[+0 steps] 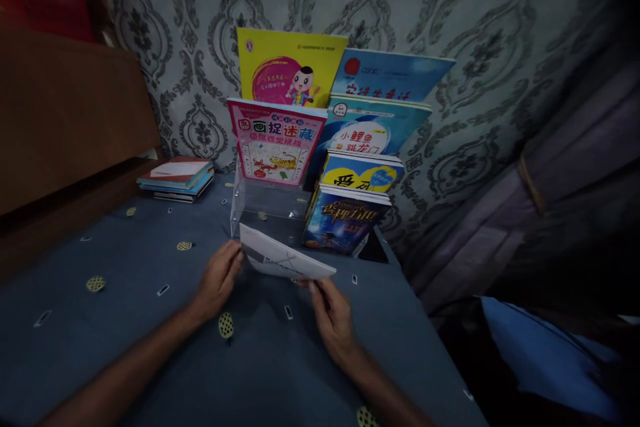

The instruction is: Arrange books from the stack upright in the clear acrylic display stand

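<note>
Between my two hands is a thin white book, tilted, its pale cover toward me. My left hand pinches its left edge. On the lower right corner, my right hand grips with the thumb on the near side. Just beyond stands a clear acrylic book rack with tiers. Its left column holds a pink picture book and, behind it, a yellow book. In the right column are a dark blue book, a blue and yellow book, a teal book and a blue book.
A small stack of books lies on the left of the dark patterned cloth. Wooden furniture borders the left side. Patterned wallpaper backs the rack. A curtain and a blue item are on the right.
</note>
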Motion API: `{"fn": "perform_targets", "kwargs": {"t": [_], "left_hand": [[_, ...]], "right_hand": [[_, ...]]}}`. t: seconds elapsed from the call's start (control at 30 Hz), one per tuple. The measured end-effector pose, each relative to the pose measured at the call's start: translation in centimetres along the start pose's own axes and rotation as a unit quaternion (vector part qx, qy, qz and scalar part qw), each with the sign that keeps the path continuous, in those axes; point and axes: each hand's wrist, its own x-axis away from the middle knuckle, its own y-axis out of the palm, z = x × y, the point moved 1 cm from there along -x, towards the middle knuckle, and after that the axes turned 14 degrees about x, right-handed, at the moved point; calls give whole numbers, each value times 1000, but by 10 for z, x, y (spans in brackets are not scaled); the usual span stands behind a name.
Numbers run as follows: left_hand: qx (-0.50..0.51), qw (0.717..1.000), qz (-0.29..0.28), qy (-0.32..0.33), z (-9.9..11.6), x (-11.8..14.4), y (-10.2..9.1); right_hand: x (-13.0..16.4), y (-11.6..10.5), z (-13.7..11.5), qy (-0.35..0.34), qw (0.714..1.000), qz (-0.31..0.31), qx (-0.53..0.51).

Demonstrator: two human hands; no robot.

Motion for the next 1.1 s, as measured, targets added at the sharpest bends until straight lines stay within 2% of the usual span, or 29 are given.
{"fn": "perform_targets", "kwargs": {"t": [0.2,0.47,0.6,0.8,1.1], "left_hand": [[37,998,7,-59,2,-4,3],[47,996,27,-64,-12,-15,5],[26,997,32,-60,-25,-27,-1],[10,998,62,5,-26,-61,-15],[-5,987,76,140,16,-125,-34]], "right_hand": [[-17,5,1,20,999,25,-6],[-43,17,7,40,997,59,1],[-59,24,10,18,998,62,23],[-95,23,1,-3,997,69,28],[-164,-3,-25,-83,989,119,38]]}}
